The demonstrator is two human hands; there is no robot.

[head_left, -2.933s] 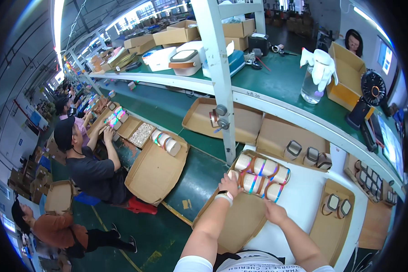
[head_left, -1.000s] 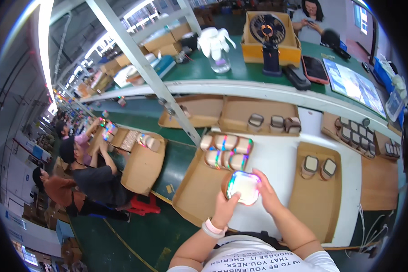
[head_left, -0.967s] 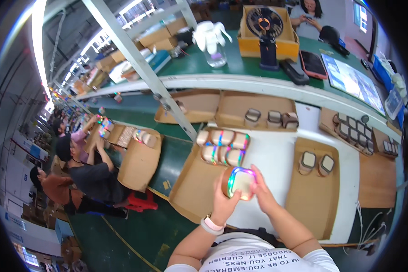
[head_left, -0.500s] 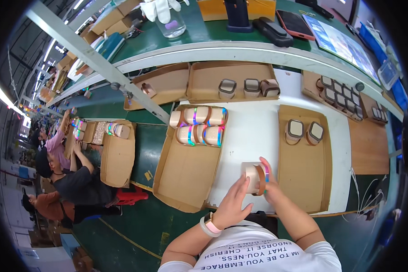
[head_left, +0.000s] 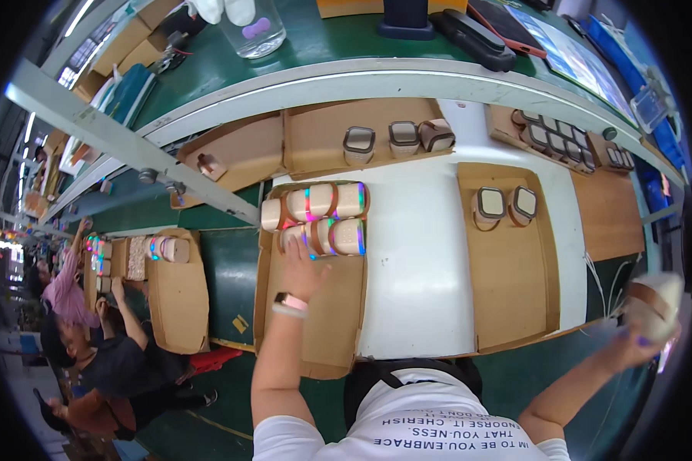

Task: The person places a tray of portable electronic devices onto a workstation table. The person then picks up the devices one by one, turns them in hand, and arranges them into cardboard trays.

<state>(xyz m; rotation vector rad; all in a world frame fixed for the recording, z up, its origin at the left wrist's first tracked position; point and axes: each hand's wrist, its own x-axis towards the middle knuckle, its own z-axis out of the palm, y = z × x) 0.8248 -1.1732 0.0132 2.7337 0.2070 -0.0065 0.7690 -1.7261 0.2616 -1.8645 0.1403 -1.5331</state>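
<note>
My left hand reaches into the left cardboard tray. Its fingers are stretched out, thumb apart, touching the left end of the near row of cream devices. These devices are rounded boxes with brown straps and glowing coloured rings, lying in two rows at the tray's far end. Far off to the right, past the table, my right hand is closed on a similar cream device with a brown strap. Motion blurs that hand and device.
Two upright devices stand in the right cardboard tray. White tabletop lies between the trays. More boxes of devices sit beneath a metal shelf rail. White cables hang at right. Co-workers work at left.
My hands have parted from around one device in front of me. The right has swung far right with a device; the left has moved forward and left onto the lit row.
</note>
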